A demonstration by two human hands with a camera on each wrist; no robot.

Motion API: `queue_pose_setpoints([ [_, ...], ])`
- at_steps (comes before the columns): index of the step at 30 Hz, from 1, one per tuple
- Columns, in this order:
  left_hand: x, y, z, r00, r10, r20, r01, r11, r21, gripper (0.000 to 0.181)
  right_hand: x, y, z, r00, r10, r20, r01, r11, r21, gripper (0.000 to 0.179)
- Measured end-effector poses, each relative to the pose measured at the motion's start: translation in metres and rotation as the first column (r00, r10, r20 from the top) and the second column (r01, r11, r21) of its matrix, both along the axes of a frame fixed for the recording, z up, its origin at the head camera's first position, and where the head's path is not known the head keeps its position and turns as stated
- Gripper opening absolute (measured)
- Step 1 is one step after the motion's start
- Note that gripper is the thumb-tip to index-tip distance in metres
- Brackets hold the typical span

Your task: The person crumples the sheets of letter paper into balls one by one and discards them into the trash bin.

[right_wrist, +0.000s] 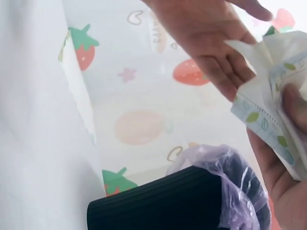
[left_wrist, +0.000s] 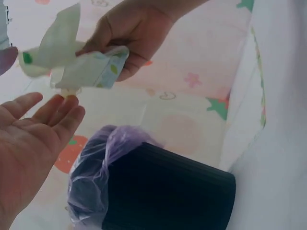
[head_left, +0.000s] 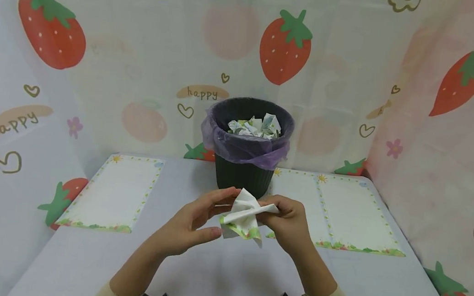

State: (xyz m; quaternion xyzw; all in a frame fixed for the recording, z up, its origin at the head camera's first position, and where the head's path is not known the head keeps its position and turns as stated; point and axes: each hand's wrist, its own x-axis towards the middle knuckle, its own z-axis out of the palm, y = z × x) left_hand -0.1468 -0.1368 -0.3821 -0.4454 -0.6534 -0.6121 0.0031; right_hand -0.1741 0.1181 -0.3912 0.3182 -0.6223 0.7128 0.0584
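A partly crumpled sheet of paper (head_left: 242, 217) with a printed green and blue border is held above the table. My right hand (head_left: 287, 220) pinches its right side between thumb and fingers, as the right wrist view also shows. On the paper's left, my left hand (head_left: 196, 221) is spread, palm turned toward it, thumb apart and fingers fairly straight. The left fingertips (left_wrist: 72, 100) lie very close to the paper; whether they touch it I cannot tell. Behind both hands stands a black trash bin (head_left: 243, 171) lined with a purple bag (head_left: 245, 151), with crumpled papers (head_left: 257, 126) inside.
One flat bordered sheet (head_left: 111, 194) lies on the white table (head_left: 170, 272) at the left. Two more, a nearer-bin sheet (head_left: 297, 198) and an outer sheet (head_left: 360, 216), lie at the right. A strawberry-printed curtain (head_left: 165, 46) encloses the back and sides.
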Motion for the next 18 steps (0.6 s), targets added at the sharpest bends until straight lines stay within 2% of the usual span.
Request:
queue_pose_setpoints([
  [2, -0.001, -0.001, 0.000, 0.998, -0.036, 0.045, 0.034, 0.999, 0.038, 0.065, -0.002, 0.003, 0.000, 0.998, 0.062, 0.009, -0.062, 0.998, -0.029, 0.046],
  [4, -0.001, 0.000, -0.001, 0.996, -0.033, 0.083, 0.029, 0.998, 0.059, 0.065, -0.003, 0.005, 0.000, 0.993, 0.120, 0.013, -0.120, 0.992, -0.046, 0.052],
  [7, 0.001, 0.004, -0.003, 0.995, 0.025, 0.101, -0.030, 0.999, 0.044, 0.073, -0.005, 0.006, 0.000, 0.985, 0.174, 0.005, -0.174, 0.984, -0.035, 0.051],
  [10, 0.003, 0.010, -0.006, 0.988, 0.100, 0.115, -0.103, 0.994, 0.024, 0.079, -0.004, 0.005, 0.000, 0.983, 0.182, 0.035, -0.182, 0.983, -0.006, 0.049],
  [12, 0.005, 0.015, -0.008, 0.981, 0.155, 0.120, -0.158, 0.987, 0.010, 0.083, -0.002, 0.003, 0.000, 0.985, 0.160, 0.067, -0.162, 0.987, 0.019, 0.043],
  [14, 0.007, 0.020, -0.009, 0.970, 0.217, 0.110, -0.218, 0.976, -0.006, 0.085, 0.001, -0.001, 0.001, 0.990, 0.101, 0.103, -0.107, 0.992, 0.060, 0.033],
  [16, 0.008, 0.024, -0.011, 0.955, 0.282, 0.093, -0.282, 0.959, -0.020, 0.084, 0.005, -0.005, 0.003, 0.996, 0.001, 0.087, -0.013, 0.990, 0.140, 0.023],
  [18, 0.010, 0.027, -0.013, 0.934, 0.351, 0.062, -0.350, 0.936, -0.028, 0.080, 0.010, -0.010, 0.006, 0.991, -0.132, 0.016, 0.124, 0.961, 0.247, 0.019],
])
